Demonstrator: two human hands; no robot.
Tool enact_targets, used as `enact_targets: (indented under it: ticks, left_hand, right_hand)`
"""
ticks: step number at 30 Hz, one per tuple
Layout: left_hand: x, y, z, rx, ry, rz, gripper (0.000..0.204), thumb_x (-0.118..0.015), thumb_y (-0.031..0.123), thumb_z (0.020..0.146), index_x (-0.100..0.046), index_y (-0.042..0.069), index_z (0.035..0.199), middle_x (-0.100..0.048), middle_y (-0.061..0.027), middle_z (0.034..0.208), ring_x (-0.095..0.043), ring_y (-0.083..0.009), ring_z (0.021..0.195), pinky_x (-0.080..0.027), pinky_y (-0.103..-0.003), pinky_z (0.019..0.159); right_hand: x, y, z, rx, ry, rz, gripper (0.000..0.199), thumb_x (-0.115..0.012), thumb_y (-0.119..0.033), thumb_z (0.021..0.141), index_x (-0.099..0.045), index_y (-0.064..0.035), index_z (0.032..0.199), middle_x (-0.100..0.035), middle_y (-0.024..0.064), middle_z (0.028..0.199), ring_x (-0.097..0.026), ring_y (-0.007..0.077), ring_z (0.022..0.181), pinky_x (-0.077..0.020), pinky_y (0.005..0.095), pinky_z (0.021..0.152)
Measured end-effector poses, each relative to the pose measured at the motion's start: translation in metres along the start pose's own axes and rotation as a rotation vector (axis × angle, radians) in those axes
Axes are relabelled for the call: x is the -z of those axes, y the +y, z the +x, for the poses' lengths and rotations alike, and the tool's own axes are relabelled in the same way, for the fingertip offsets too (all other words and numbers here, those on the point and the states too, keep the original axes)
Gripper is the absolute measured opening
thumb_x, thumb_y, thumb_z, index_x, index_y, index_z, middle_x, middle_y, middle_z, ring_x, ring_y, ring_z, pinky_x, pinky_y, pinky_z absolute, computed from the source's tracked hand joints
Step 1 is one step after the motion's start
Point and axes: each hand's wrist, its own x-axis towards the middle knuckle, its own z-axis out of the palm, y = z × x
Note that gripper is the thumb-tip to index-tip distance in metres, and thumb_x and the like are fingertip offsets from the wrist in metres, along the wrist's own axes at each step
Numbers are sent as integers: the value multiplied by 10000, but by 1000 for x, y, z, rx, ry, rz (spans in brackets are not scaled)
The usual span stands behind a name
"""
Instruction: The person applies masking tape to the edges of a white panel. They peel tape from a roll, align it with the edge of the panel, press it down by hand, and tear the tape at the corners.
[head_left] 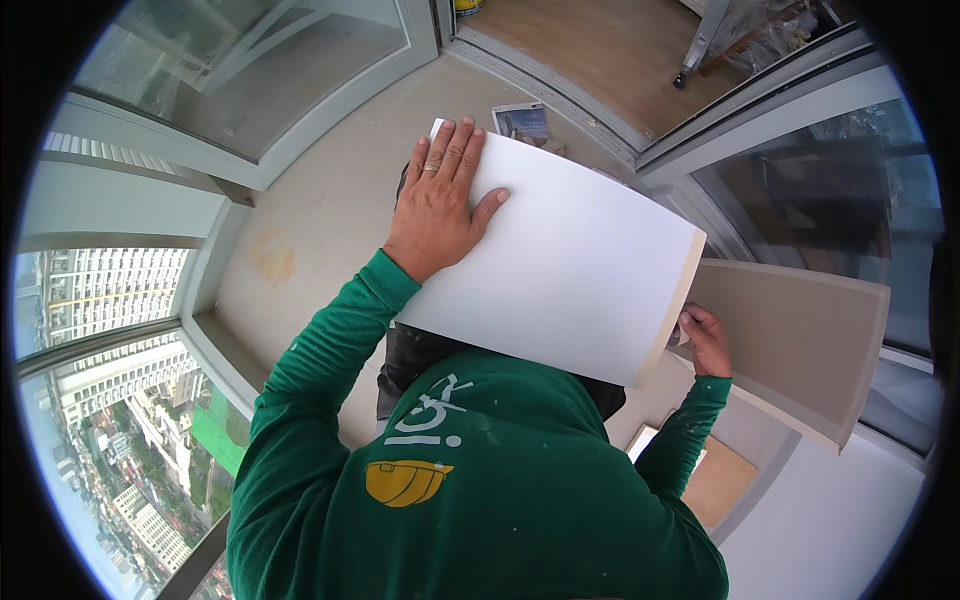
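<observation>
A white board (555,240) lies across my lap, with a beige strip (672,305) along its right edge. My left hand (440,195) rests flat on the board's far left corner, fingers stretched out and thumb spread. A ring is on one finger. At the board's right edge, my right hand (706,340) has its fingers closed in a pinch next to the beige strip. A small dark bit shows at its fingertips, too little to tell what it is. The board's underside is hidden.
A beige panel (785,340) leans to my right, by glass doors (800,190). A brown board (720,480) lies below it. A printed leaflet (522,122) is on the tiled floor (330,160) ahead. Windows (100,360) line the left, and a door track (560,85) crosses the far side.
</observation>
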Motion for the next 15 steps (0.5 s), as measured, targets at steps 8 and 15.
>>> enact_targets:
  ticks: [8,15]
  left_hand:
    - [18,-54,-14,337,237,-20,779,-553,557,1059,-444,-8,1584,-397,-270,1655,-325,-437,1569,-232,-554,1278]
    - [16,-32,14,325,225,-189,738,-792,490,891,-643,-36,1386,-659,-275,1381,-720,-402,1114,-553,-473,987]
  right_hand:
    - [17,-58,17,271,380,-151,290,-723,-210,1038,-734,34,1194,-699,62,1118,-566,145,870,-475,298,851]
    - [-60,-153,28,594,237,-226,221,-718,-100,1028,-735,0,1224,-670,73,1209,-582,148,945,-489,292,853]
